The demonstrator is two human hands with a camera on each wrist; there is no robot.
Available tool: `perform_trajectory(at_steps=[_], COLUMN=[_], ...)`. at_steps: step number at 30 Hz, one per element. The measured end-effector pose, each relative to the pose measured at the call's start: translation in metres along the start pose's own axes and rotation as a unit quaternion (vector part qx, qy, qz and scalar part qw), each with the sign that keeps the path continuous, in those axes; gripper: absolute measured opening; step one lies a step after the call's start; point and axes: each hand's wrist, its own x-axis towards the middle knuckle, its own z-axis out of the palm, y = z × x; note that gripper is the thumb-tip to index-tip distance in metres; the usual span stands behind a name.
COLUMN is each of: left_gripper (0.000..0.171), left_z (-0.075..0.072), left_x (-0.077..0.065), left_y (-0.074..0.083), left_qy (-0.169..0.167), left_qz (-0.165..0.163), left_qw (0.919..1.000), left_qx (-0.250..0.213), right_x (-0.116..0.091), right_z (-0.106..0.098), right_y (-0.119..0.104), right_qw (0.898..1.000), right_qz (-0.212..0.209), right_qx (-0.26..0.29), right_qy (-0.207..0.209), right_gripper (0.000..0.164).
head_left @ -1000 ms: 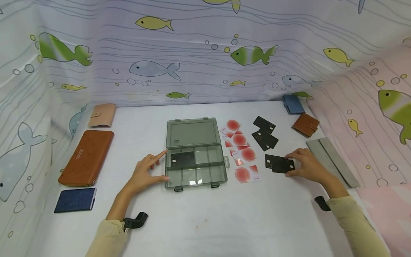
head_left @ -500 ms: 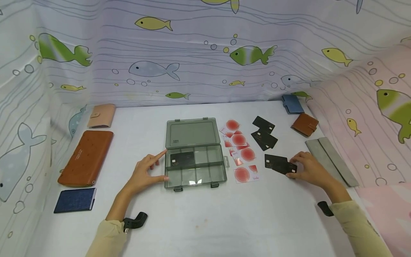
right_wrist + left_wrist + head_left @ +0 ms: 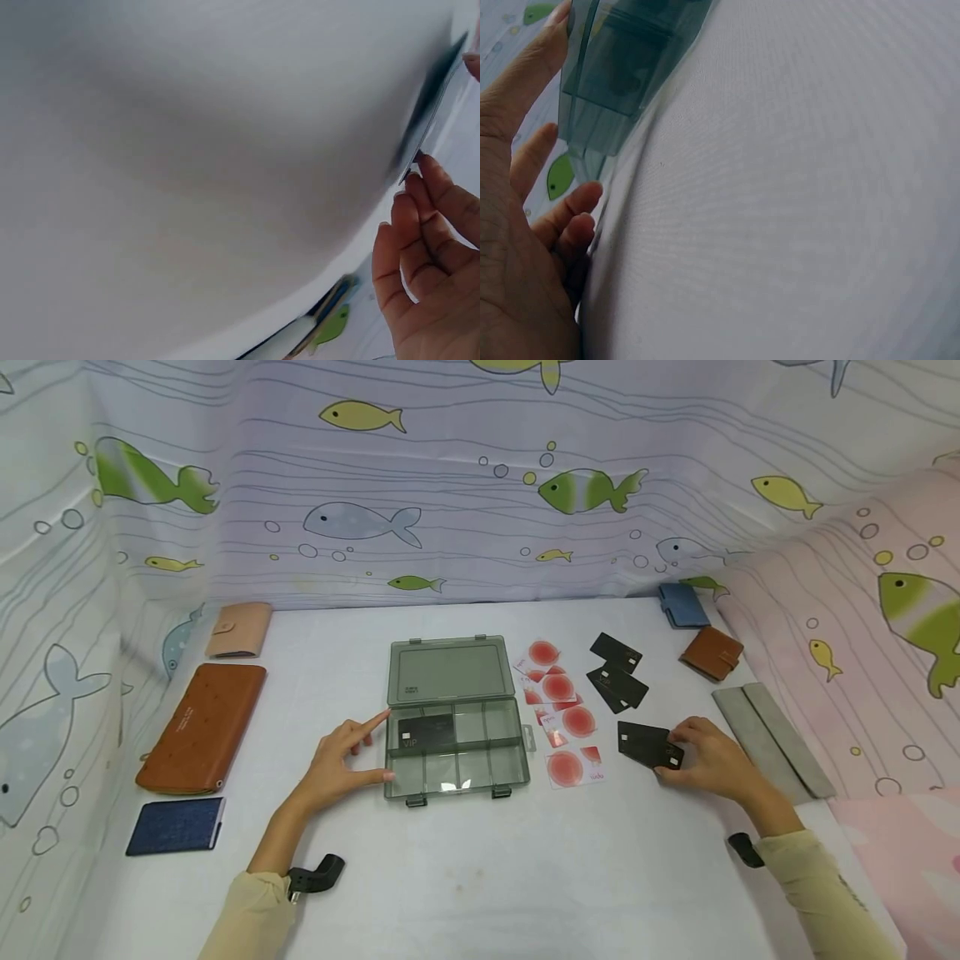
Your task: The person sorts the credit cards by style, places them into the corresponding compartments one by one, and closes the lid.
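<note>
My left hand (image 3: 337, 760) touches the left side of a translucent grey-green compartment box (image 3: 450, 670), thumb and index finger spread apart along its edge. The box lies with its lid folded back. Inside its upper left part is a black VIP card (image 3: 426, 732). In the left wrist view the box (image 3: 615, 75) stands beside the fingers. My right hand (image 3: 711, 762) pinches a black card (image 3: 651, 747) between thumb and fingers, by its right end. The right wrist view shows that card (image 3: 435, 101) edge-on at the fingertips. Whether another card lies under it is unclear.
Several red-and-white cards (image 3: 566, 768) lie right of the box. Loose black cards (image 3: 618, 681) are behind the right hand. A grey wallet (image 3: 772, 739), brown wallet (image 3: 712, 653) and blue wallet (image 3: 684, 604) line the right. An orange-brown wallet (image 3: 202, 729), beige wallet (image 3: 240, 629) and navy booklet (image 3: 176, 827) lie left.
The right hand first slid right with the top black card, then moved back slightly left; the two overlapping cards now line up more closely. The left hand and box have stayed put.
</note>
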Motion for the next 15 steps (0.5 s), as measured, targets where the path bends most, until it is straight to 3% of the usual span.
perform_trajectory(at_steps=[7,15], left_gripper=[0.093,0.093], left_z=[0.001,0.0], left_x=[0.001,0.0], left_y=[0.0,-0.001], left_qy=[-0.002,-0.003], left_qz=[0.001,-0.003], left_qw=[1.0,1.0], left_qx=[0.002,0.007], right_x=[0.016,0.046], right_z=[0.005,0.006], right_y=[-0.024,-0.058], right_qw=[0.999,0.995], right_qz=[-0.029,-0.09], right_qx=[0.022,0.04], right_qy=[0.007,0.0], right_gripper=[0.045,0.047])
